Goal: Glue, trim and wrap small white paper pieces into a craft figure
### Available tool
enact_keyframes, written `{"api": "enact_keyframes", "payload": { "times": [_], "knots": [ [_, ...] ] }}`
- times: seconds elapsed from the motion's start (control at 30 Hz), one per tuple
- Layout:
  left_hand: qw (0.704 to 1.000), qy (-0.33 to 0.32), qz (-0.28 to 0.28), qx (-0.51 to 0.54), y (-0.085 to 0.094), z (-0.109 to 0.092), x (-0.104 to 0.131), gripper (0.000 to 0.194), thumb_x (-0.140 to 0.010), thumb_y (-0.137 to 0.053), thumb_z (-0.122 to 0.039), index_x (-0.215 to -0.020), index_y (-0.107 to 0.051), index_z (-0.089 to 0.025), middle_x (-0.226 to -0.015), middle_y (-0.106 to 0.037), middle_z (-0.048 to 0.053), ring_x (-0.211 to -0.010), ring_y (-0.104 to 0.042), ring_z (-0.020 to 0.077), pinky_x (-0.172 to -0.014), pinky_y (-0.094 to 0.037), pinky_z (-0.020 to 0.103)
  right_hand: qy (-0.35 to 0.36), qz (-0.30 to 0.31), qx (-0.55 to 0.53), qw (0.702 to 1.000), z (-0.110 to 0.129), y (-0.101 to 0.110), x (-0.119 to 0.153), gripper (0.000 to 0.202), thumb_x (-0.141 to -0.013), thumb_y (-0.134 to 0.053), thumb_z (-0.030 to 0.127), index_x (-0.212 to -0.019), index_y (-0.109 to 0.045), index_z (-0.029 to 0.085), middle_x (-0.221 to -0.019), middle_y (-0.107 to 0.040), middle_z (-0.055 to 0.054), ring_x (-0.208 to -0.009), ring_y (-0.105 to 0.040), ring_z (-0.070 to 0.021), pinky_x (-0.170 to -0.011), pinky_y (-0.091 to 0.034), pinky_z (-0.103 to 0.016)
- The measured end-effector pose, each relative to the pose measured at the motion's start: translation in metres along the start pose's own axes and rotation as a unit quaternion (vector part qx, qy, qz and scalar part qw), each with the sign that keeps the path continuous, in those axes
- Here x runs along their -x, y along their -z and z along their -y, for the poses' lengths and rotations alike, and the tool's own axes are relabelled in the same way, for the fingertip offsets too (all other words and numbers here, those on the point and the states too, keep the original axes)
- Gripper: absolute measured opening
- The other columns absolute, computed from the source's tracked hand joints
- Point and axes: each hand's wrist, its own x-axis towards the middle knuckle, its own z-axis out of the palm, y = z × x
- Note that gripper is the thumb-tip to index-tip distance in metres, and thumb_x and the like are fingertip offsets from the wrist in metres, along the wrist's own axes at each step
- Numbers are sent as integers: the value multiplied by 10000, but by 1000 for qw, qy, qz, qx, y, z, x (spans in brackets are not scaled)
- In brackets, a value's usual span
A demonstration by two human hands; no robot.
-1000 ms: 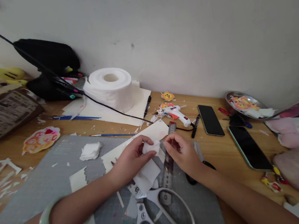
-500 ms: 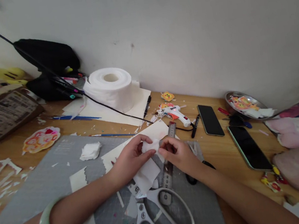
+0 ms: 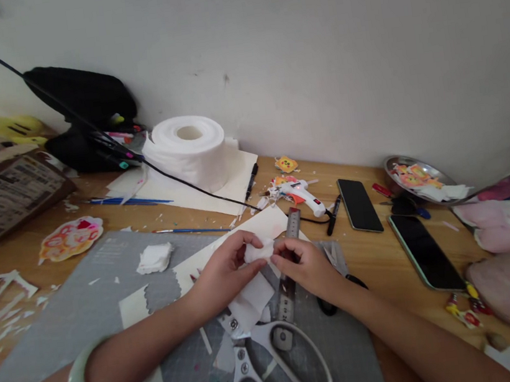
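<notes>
Between my two hands is a small crumpled piece of white tissue (image 3: 259, 252). My left hand (image 3: 230, 266) pinches its left side with thumb and fingers. At the right edge, the fingertips of my right hand (image 3: 306, 265) are closed on it too. Below the hands, more white tissue (image 3: 250, 298) lies partly over the metal scissors (image 3: 242, 349). A steel ruler (image 3: 286, 312) runs under my right hand. Left of my hands, a folded white tissue pad (image 3: 155, 258) rests on the grey cutting mat (image 3: 108, 285).
Behind stands a big tissue roll (image 3: 188, 153) on white paper. A white glue gun (image 3: 305, 197), a black pen (image 3: 333, 215) and two phones (image 3: 360, 205) lie right of it. A metal bowl (image 3: 422, 178) holds paper cutouts. A cardboard box (image 3: 11, 192) is at left.
The tissue between my fingers has shifted slightly to the right and looks more bunched. Both hands have stayed almost in place, and the other things have not moved.
</notes>
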Motion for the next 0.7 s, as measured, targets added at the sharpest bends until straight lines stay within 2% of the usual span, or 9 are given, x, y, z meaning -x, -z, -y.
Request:
{"api": "enact_keyframes", "payload": {
  "times": [0.27, 0.47, 0.7],
  "knots": [
    [999, 27, -3, 22, 0, -2, 1, 191, -724, -567, -231, -893, -481, -210, -817, -501, -6, -750, -475, 150, -642, -386, 244, -18, -30, -34, 999, 1, 1, -2, 81, -737, -501, 235, -730, -554, 175, -629, -529, 22, -561, -469, -93, -514, -366, -200],
    [999, 40, -6, 31, 0, -1, 1, 197, -727, -575, -238, -897, -476, -218, -811, -495, -10, -712, -468, 140, -613, -380, 234, -67, -76, -95, 990, 4, 4, -4, 123, -722, -442, 206, -735, -560, 175, -550, -470, 38, -490, -433, -88, -463, -346, -197],
    [998, 38, 3, 42, 2, -3, 0, 240, -738, -556, -231, -971, -498, -220, -903, -528, 14, -796, -499, 163, -677, -401, 266, -44, -43, -99, 993, 2, 3, -4, 99, -725, -517, 264, -717, -532, 166, -605, -480, 33, -534, -438, -84, -507, -356, -205]
  ]
}}
